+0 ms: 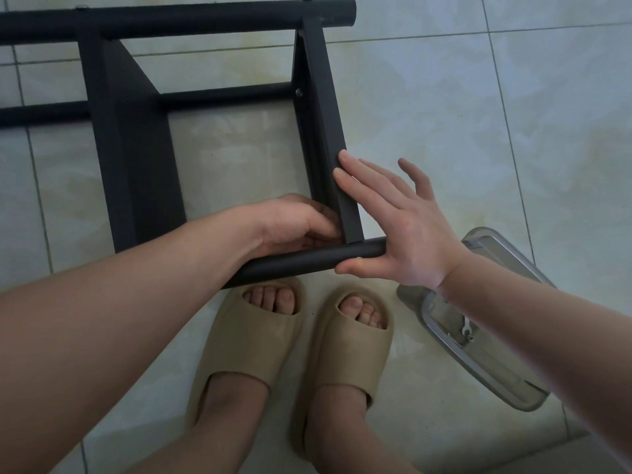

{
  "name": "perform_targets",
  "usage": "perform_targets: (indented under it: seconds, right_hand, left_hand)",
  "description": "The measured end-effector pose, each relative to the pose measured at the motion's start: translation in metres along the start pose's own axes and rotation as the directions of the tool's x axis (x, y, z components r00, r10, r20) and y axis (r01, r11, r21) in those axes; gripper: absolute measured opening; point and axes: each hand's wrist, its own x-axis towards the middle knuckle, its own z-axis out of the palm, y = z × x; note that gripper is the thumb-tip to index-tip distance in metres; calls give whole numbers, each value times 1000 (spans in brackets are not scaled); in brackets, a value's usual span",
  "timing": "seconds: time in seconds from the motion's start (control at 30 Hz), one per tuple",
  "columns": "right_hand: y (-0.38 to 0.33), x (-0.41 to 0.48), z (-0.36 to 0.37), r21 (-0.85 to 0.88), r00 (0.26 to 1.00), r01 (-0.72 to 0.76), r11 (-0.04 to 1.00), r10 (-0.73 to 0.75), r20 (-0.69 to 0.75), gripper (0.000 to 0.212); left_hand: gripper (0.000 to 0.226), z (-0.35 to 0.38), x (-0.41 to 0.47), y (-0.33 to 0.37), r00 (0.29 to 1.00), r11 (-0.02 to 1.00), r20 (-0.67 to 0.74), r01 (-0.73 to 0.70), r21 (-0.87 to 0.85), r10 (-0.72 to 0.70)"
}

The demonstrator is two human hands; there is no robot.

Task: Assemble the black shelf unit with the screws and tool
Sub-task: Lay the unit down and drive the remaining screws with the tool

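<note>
Near tube (307,261): on floor (444,114), butted under shelf frame (136,148) side panel (325,114).
L hand (294,224): fingers curled on side panel foot just above tube, prob. aligning joint.
R hand (393,227): flat, fingers spread, bracing tube end.
Spanner (465,330): in tub (523,398) right of tube, unused.

**One head-worn view, aimed steeply down**

The scene is seen from a single wide-angle camera worn on the head and pointed almost straight down at the tiled floor (444,131). The black shelf unit (136,148) is framed close and is cut off by the left and top edges of the view.
</note>
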Motion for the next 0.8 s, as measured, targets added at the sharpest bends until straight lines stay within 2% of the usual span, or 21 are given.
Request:
perform_targets:
  seconds: [0.2,0.37,0.5,0.8]
  right_hand:
    - [0,0,1,6,1000,0,1000,0,0,105]
    - [0,0,1,15,1000,-3,1000,3,6,106]
    - [0,0,2,24,1000,-6,1000,6,3,106]
    - [-1,0,1,32,1000,-7,999,6,4,106]
  left_hand:
    - [21,-2,1,-1,1000,998,15,15,-66,-15]
    - [35,0,0,0,996,999,78,34,22,-36]
    - [30,0,1,0,1000,999,-2,20,47,-20]
    - [19,-1,0,4,1000,1000,13,23,-20,-23]
